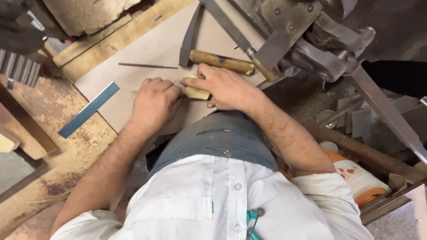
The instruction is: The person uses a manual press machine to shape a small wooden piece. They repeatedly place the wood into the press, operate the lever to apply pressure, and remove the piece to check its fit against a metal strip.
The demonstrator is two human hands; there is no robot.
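Far left, on the worn bench [66, 173]: blue strip [88, 110], lying aslant, its upper end on the board [147, 49]. Further up the board, thin rod [147, 66]. Left hand [154, 104]: curled into a loose fist, knuckles up, pressed on the board, touching the pale block [197, 93]. Right hand [223, 86]: fingers together, laid over the block, gripping it. Just beyond, wooden handle [221, 62], touching the right fingers. Far right, metal machine [311, 40] and an orange-white jug [360, 178] below.

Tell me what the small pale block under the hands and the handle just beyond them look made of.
Pale block: looks like bare light wood, cream, matte, sawn-square edges; the right hand covers part. Handle: apparently wood, tan and worn, with dark stains.
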